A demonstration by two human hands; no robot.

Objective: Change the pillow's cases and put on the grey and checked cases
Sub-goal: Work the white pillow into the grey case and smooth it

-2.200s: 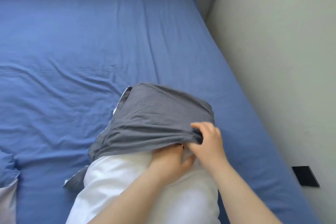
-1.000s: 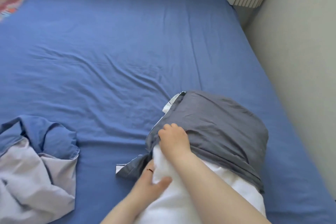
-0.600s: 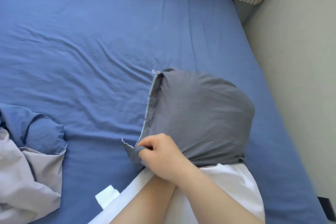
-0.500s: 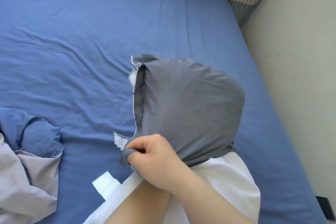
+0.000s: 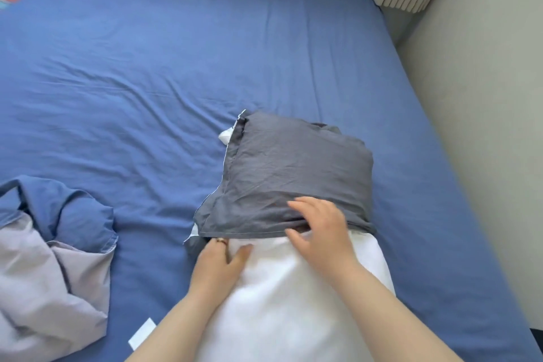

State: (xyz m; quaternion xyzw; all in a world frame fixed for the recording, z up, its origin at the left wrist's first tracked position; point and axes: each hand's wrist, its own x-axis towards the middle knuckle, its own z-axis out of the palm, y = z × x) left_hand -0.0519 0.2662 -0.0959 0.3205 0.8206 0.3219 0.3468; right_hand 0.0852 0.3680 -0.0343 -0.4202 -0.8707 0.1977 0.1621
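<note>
Presently a plump white fabric pillow is laid lengthwise on a blue cotton bed sheet, the near end being kept towards the person so that a cover can be drawn along it. A dark grey woven cotton pillowcase is pulled over the far half, beyond both hands, its stitched hem lying across the pillow just under the right hand. That hand is laid flat with fingers spread and relaxed, nothing being gripped; the fingers are rested on the grey hem and the thumb on the bare white, seemingly so that the cloth is smoothed and pinned while the other side is worked. The left hand is set at the pillow's edge on its own side, thumb pressed on the white fabric; its fingertips are hidden beneath the hem, so whether the cloth is pinched cannot be told. The sleeving is judged about half done. Left of the left hand a crumpled blue and pale lilac cloth is heaped, probably a removed case. No checked case is seen. A small white tag is shown nearer than the left wrist; no writing can be read on it, nor any brand
</note>
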